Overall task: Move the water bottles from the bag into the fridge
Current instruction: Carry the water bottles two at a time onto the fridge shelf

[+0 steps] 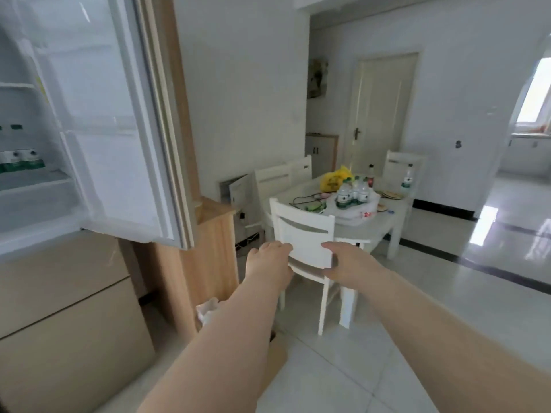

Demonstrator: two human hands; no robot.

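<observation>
Several water bottles (353,193) with green labels stand in a white plastic bag (362,211) on the white dining table (384,226). One more bottle (407,178) stands alone at the table's far side. The fridge (26,186) is at the left with its door (113,144) swung open; two bottles (22,158) stand on a shelf inside. My left hand (269,260) and my right hand (350,262) reach forward at mid-frame, both holding nothing, fingers loosely apart, well short of the table.
A white chair (304,234) stands between my hands and the table. A yellow bag (335,180), a dark-capped bottle (370,175) and cables lie on the table. A wooden cabinet (208,254) is beside the fridge. Tiled floor opens to the right.
</observation>
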